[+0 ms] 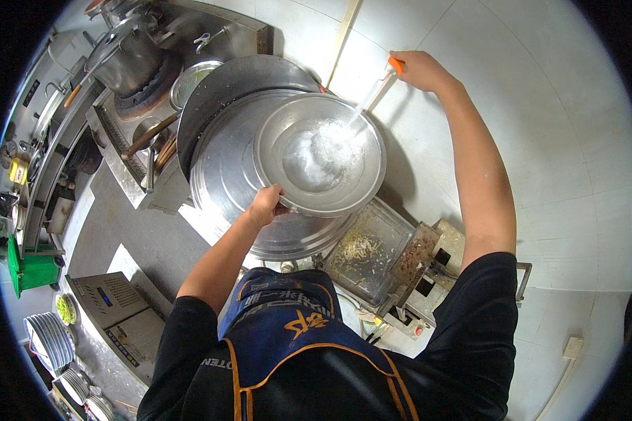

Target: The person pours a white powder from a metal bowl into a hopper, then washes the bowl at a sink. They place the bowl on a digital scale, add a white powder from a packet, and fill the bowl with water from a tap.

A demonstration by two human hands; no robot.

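Note:
My left hand grips the near rim of a wide metal basin, its thumb over the edge. Foaming water churns in the basin, fed by a stream from a pale tap or pipe on the wall side. At the upper right, my right hand is closed on an orange handle at the upper end of that pale piece. Beneath the basin are larger round metal lids or pans; a dark wok stands tilted behind them.
A machine with a food-littered tray stands near right, below the basin. Far left are a big pot on a burner and a ladle. Stacked plates and a green bin lie left. White tiled wall bounds the right.

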